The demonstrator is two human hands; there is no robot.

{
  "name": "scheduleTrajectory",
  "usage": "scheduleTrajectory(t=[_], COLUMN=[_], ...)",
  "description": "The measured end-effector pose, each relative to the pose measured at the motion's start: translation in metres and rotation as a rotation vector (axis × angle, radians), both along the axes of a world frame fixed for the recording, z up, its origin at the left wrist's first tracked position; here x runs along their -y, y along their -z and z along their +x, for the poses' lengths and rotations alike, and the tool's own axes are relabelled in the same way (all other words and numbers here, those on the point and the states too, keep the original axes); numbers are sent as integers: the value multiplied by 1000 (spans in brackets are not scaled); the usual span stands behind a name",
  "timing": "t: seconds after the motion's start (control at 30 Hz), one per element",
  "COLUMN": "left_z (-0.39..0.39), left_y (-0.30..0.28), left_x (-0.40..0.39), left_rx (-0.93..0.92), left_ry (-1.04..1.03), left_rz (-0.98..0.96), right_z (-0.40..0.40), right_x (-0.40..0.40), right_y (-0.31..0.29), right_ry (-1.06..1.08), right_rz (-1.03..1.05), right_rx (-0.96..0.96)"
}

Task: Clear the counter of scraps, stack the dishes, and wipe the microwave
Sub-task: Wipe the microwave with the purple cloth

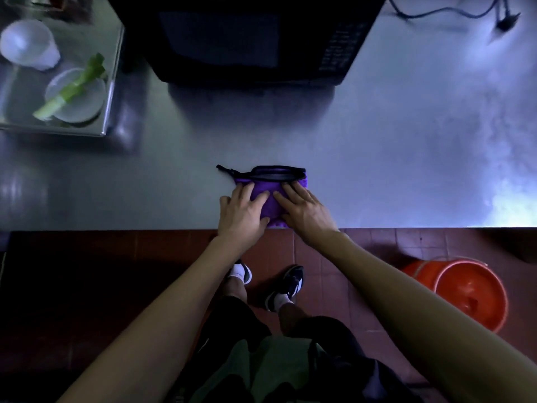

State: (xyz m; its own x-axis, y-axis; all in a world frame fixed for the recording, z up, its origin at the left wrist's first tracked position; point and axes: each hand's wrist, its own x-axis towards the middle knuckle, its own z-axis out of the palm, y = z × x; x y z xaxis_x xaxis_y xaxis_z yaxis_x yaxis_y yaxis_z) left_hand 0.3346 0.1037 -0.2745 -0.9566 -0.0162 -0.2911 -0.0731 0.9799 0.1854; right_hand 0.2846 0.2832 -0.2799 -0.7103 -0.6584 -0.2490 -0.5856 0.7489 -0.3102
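A folded purple cloth with a black trim lies on the steel counter near its front edge. My left hand presses on the cloth's left side with its fingers spread flat. My right hand lies flat on the right side. A black microwave stands at the back, door closed. On a steel tray at the left sit a clear plastic bowl and a clear plate with a green leek scrap across it.
An orange bucket stands on the red tiled floor at the right, below the counter edge. A black power cord and plug lie at the counter's far right. My feet are directly below the cloth.
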Motion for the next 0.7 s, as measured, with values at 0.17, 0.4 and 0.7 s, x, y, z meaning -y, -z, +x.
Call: scheduleTrajectory(t=[0.17,0.4,0.7], left_z=[15,17,14], left_y=[-4,-11,-7], left_x=[-69,-113,-98], left_rx=[21,31,44], left_ry=[67,108,99], left_rz=[-11,-76,-98], right_z=[31,43,37], right_x=[-70,-108,-89], right_y=[-3,-3,2], right_ry=[105,175,196], right_rz=[-48,-60,-31], right_rx=[-32,-59,7])
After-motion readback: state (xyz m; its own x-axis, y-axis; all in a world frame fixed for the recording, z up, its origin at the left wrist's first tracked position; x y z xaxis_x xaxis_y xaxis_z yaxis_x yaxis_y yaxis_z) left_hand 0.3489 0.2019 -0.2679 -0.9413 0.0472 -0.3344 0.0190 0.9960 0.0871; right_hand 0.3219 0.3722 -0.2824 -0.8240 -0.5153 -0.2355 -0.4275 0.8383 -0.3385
